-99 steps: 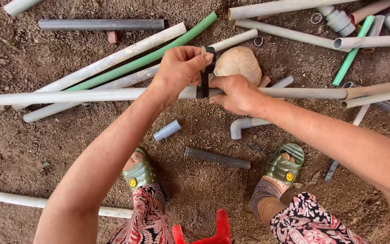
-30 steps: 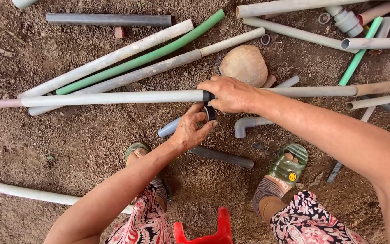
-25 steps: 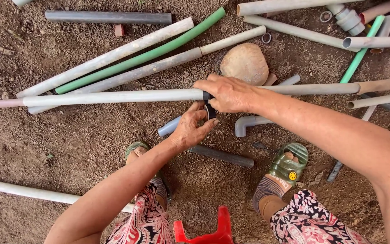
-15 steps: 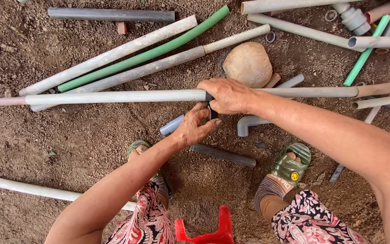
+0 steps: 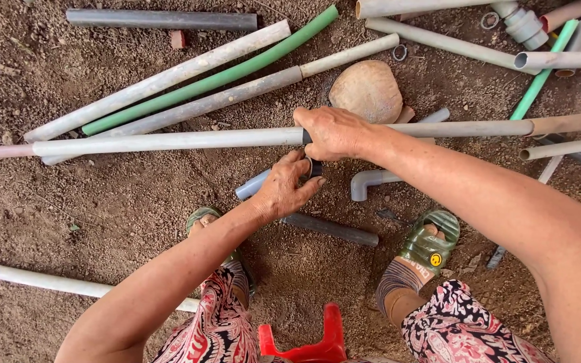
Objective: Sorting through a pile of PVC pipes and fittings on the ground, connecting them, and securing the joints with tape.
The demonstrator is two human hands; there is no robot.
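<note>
Lying across bare brown soil, left to right: 1 white pipe (image 5: pixel 42 281) at near left, running under the knee; 1 dark grey pipe (image 5: pixel 163 19) at far left; 1 pale pipe (image 5: pixel 159 81), 1 green hose (image 5: pixel 216 77) and 1 grey pipe (image 5: pixel 237 97) slanting up to the right. Long grey-white pipe (image 5: pixel 169 141) spanning the scene, held level off the ground. Left hand (image 5: pixel 284 188) just under it, fingers pinching a black tape roll (image 5: pixel 315 167) beneath the pipe. Right hand (image 5: pixel 334 133) closed over the pipe from above, covering a black wrapped band at the joint. Round tan stone (image 5: pixel 369 91) just beyond the right hand. Grey elbow fitting (image 5: pixel 368 183) and short dark pipe (image 5: pixel 331 228) near the feet. 2 green sandals (image 5: pixel 432 238). Red stool (image 5: pixel 307 343) at near centre. Green rod (image 5: pixel 539 77) and further grey pipes at far right.
</note>
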